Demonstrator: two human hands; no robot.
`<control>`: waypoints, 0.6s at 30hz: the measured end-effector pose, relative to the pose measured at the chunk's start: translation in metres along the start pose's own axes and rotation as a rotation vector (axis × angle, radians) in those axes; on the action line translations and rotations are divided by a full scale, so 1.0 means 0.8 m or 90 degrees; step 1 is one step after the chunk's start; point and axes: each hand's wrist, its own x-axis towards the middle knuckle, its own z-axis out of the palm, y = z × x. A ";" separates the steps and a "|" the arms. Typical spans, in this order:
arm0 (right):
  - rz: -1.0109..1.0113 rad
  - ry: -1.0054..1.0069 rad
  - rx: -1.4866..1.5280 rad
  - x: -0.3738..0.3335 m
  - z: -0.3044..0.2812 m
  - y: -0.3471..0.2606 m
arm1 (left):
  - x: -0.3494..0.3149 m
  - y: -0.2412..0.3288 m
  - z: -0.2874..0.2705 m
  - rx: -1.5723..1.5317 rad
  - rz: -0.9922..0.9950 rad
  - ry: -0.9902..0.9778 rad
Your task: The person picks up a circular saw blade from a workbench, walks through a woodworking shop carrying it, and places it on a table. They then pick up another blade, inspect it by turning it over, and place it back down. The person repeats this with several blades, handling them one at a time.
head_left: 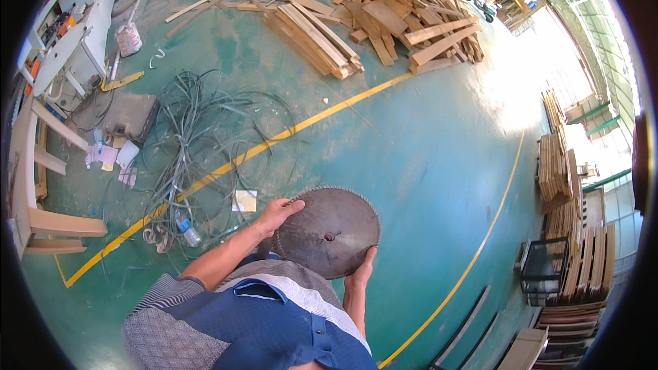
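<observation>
A large round saw blade (322, 216), dark grey with a toothed rim and a small centre hole, is held in front of my body. My left hand (279, 212) grips its upper left edge, the thumb lying on the flat face. On the lower right edge, my right hand (363, 268) is closed round the rim, with its fingers mostly hidden under the blade. The blade's lower edge comes close to my shirt; whether it touches I cannot tell.
Tangled strapping (185, 137) and a plastic bottle (186, 227) lie on the green floor at left, near a wooden frame (31, 185). A pile of planks (404, 17) is at the far side. At right stand stacked boards (554, 171) and a black metal frame (545, 267).
</observation>
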 end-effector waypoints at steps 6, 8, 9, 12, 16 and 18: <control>-0.006 -0.027 0.033 0.144 0.119 -0.086 | 0.158 0.105 0.031 0.078 0.017 0.063; 0.001 -0.042 0.042 0.204 0.156 -0.098 | 0.216 0.130 0.031 0.116 0.030 0.081; 0.009 -0.049 0.032 0.237 0.174 -0.102 | 0.246 0.140 0.028 0.109 0.028 0.085; 0.015 -0.081 0.019 0.347 0.229 -0.118 | 0.344 0.163 0.021 0.113 0.027 0.123; 0.038 -0.111 -0.070 0.491 0.330 -0.186 | 0.473 0.212 0.030 -0.008 0.062 0.184; 0.097 -0.141 -0.112 0.546 0.391 -0.236 | 0.516 0.257 0.045 -0.024 0.083 0.236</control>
